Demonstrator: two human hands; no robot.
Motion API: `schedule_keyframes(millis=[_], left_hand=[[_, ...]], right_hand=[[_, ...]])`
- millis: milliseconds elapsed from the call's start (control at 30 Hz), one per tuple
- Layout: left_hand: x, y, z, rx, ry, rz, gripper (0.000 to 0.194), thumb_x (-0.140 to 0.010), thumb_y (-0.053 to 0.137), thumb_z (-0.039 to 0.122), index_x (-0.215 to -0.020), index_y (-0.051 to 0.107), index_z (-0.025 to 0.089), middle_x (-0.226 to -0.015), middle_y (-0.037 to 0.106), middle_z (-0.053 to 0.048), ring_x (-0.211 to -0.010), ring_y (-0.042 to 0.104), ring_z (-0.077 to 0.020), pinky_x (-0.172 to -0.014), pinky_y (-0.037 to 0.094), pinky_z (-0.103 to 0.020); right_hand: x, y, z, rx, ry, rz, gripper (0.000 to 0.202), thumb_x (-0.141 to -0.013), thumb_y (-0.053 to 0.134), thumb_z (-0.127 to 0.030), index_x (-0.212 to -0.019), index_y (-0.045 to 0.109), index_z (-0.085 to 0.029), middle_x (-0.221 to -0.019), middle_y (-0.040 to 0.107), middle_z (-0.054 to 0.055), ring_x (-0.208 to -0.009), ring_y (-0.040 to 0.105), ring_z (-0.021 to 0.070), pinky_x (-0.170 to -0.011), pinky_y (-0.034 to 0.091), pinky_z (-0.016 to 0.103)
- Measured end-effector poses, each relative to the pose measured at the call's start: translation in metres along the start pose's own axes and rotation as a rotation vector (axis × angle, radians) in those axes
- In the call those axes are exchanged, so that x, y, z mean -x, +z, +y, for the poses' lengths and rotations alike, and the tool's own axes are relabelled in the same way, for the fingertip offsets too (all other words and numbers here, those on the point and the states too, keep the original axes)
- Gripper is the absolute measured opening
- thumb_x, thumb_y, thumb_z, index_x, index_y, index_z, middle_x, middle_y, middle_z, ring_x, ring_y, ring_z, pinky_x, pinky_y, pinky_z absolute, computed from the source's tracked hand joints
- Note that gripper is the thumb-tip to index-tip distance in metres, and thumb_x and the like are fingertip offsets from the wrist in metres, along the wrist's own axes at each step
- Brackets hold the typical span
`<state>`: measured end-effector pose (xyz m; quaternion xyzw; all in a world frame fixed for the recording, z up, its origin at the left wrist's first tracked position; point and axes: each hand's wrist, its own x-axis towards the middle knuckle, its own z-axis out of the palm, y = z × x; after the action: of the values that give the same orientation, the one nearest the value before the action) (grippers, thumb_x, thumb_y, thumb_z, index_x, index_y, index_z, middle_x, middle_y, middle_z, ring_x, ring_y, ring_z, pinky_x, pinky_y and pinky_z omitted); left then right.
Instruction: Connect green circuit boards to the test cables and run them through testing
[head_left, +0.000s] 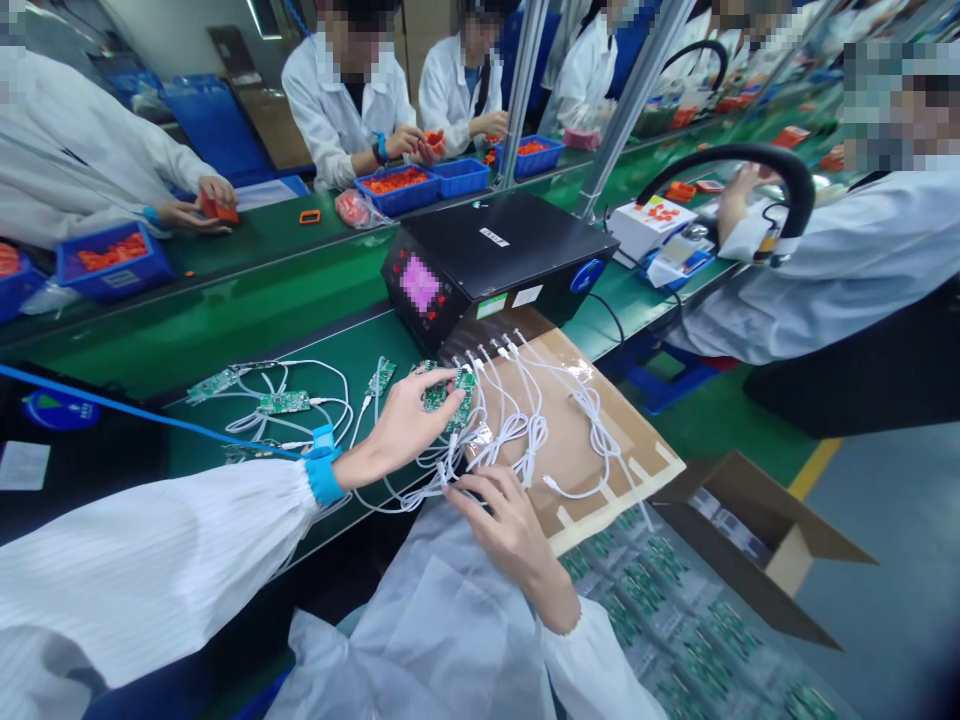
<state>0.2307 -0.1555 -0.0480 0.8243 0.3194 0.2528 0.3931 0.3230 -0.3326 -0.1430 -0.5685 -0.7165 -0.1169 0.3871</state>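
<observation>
My right hand (pixel 504 515) is nearest, fingers curled by the thin white cables (pixel 535 435); I can't tell whether its tips grip one. Just beyond, my left hand (pixel 409 425) pinches a green circuit board (pixel 466 388) between thumb and fingers, near the flat brown cardboard sheet (pixel 643 435). A snagged loop could tug the board loose, or a crooked push strain its socket. My fingers hide part of it. Farther, whether any plugs reach the black boxy unit (pixel 540 225) is unclear; the co-worker's white sleeve (pixel 832 265) is cut off.
</observation>
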Motion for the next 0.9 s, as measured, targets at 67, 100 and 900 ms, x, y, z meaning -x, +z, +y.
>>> schedule_keyframes(millis=[67,100,900], left_hand=[[0.001,0.002,-0.003,-0.006,0.038,0.001,0.028,-0.094,0.068,0.030,-0.117,0.076,0.016,-0.107,0.079,-0.006,-0.101,0.072,-0.0232,-0.107,0.051,-0.046],[0.002,0.003,-0.005,-0.009,0.065,0.000,0.028,-0.094,0.068,0.029,-0.117,0.076,0.016,-0.107,0.079,-0.006,-0.100,0.072,-0.0225,-0.108,0.050,-0.046],[0.009,0.012,-0.007,-0.008,0.234,-0.047,0.020,-0.089,0.068,0.020,-0.105,0.079,0.017,-0.085,0.074,-0.004,-0.077,0.066,-0.0172,-0.075,0.055,-0.032]], right_hand=[[-0.004,0.002,0.003,-0.059,0.093,0.120,0.039,-0.096,0.055,0.001,-0.124,0.067,-0.023,-0.102,0.073,0.008,-0.098,0.067,0.0201,-0.085,0.060,0.037],[-0.008,0.003,0.005,-0.096,0.172,0.210,0.038,-0.096,0.056,0.000,-0.124,0.067,-0.023,-0.102,0.071,0.008,-0.099,0.067,0.0198,-0.085,0.060,0.037],[-0.062,0.008,0.016,-0.081,0.568,0.569,0.009,-0.099,0.066,-0.022,-0.103,0.074,-0.022,-0.094,0.071,0.004,-0.085,0.070,0.0168,-0.080,0.060,0.035]])
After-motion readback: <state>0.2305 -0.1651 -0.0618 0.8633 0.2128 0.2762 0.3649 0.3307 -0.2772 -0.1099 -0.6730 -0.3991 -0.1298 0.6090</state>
